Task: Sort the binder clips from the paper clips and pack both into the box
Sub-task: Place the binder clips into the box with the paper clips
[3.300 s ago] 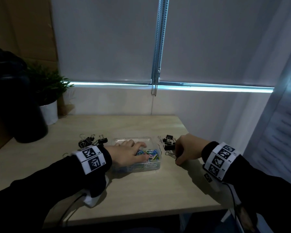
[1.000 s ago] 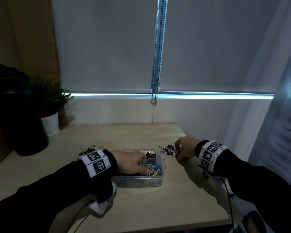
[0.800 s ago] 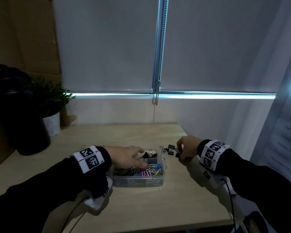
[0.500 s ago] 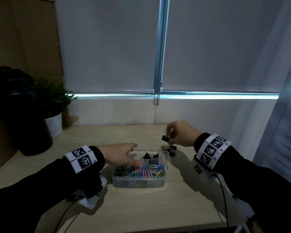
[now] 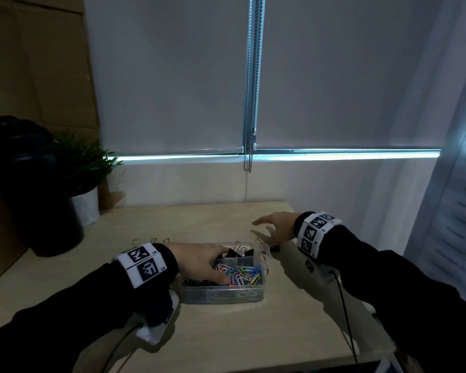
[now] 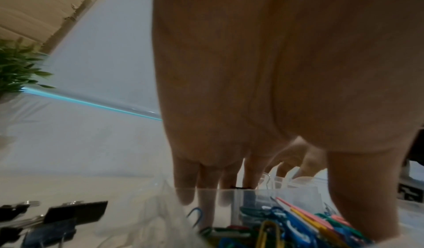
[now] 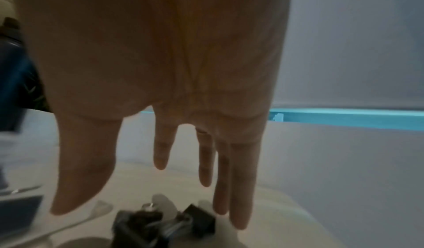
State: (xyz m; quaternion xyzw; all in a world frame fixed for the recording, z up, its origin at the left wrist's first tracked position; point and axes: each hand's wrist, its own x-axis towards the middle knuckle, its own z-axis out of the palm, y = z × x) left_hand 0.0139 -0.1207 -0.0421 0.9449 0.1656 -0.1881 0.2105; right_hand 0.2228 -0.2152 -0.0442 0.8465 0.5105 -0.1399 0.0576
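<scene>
Fingers of the right hand (image 5: 276,229) are spread straight and hold nothing, hovering just above a few black binder clips (image 7: 165,223) lying on the wooden table (image 5: 253,332) to the right of the clear plastic box (image 5: 223,296). The left hand (image 5: 199,262) rests on the box's left side, fingers extended and relaxed over its rim; whether they pinch anything seems doubtful, as the wrist view is blurred. Coloured paper clips (image 5: 242,274) fill the near compartment, and black binder clips sit in the far one (image 5: 237,253). More binder clips (image 6: 57,221) lie on the table left of the box.
</scene>
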